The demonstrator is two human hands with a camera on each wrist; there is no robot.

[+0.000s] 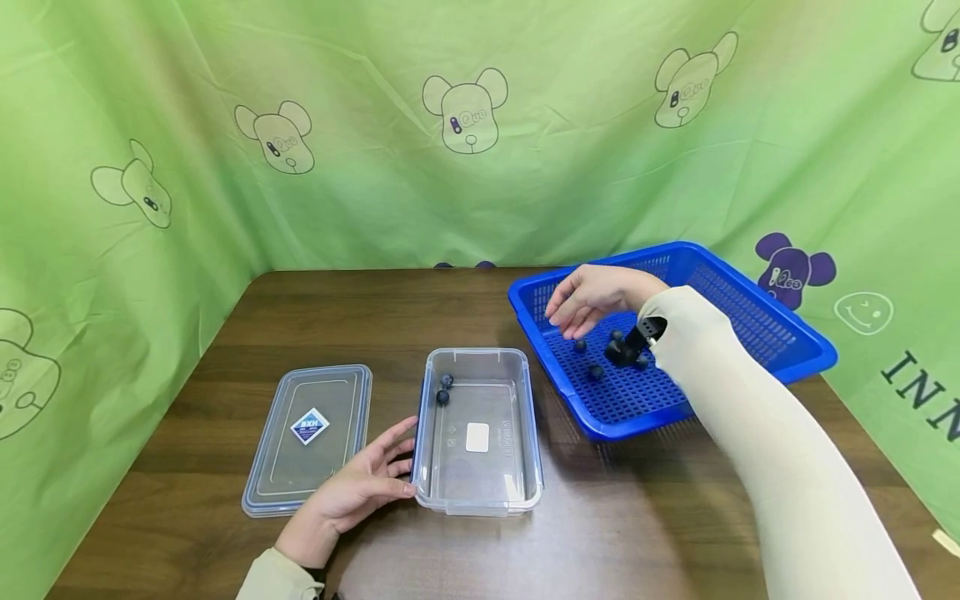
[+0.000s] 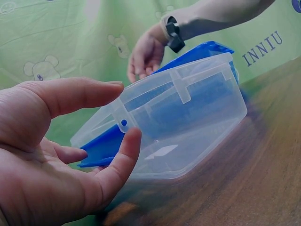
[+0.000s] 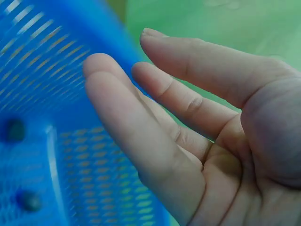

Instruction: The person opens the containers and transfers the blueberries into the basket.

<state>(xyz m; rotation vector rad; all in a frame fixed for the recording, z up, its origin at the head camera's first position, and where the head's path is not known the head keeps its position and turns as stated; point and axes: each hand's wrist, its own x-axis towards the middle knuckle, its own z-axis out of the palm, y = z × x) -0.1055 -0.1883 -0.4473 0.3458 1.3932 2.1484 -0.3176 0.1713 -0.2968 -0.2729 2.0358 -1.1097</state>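
Observation:
My right hand [image 1: 588, 298] hangs over the left side of the blue basket [image 1: 557, 379], its fingers loosely bent. In the right wrist view nothing shows between thumb and fingers. Several blueberries [image 1: 596, 372] lie scattered on the basket floor below; the wrist camera covers part of them. A clear plastic container [image 1: 480, 492] stands open-topped left of the basket. Two blueberries [image 1: 442, 397] rest near its far left corner. My left hand [image 1: 358, 490] is at the container's left wall, thumb and fingers spread, fingertips at or against the side in the left wrist view.
Left of the container, a clear lid [image 1: 330, 458] with a blue and white label lies flat on the wooden table [image 1: 390, 312]. The basket's raised rim [image 1: 806, 367] runs along the right. A green printed cloth [image 1: 390, 217] closes off the back and sides.

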